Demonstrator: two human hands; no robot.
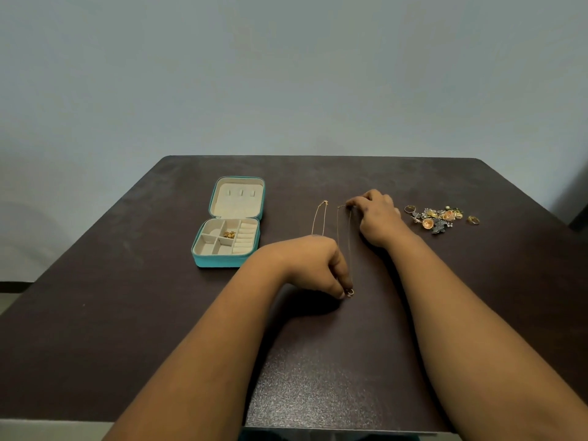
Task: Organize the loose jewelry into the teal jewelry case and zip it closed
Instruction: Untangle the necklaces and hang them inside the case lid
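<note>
Here a chain (343, 246) lies stretched on the table (127, 313) — left hand (318, 265) pinching its near pendant end, right hand (377, 218) pinching the far end. The case (222, 261) sits open left; loose jewelry (440, 218) right.

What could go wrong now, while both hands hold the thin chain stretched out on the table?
1. The left hand pinches the pendant end and the right hand the clasp end of the thin necklace; a hard pull might snap it.
2. The second necklace lies close beside it, partly under the left hand; the two could tangle.
3. The open teal case sits near the left forearm, which could knock it when moving over.
</note>
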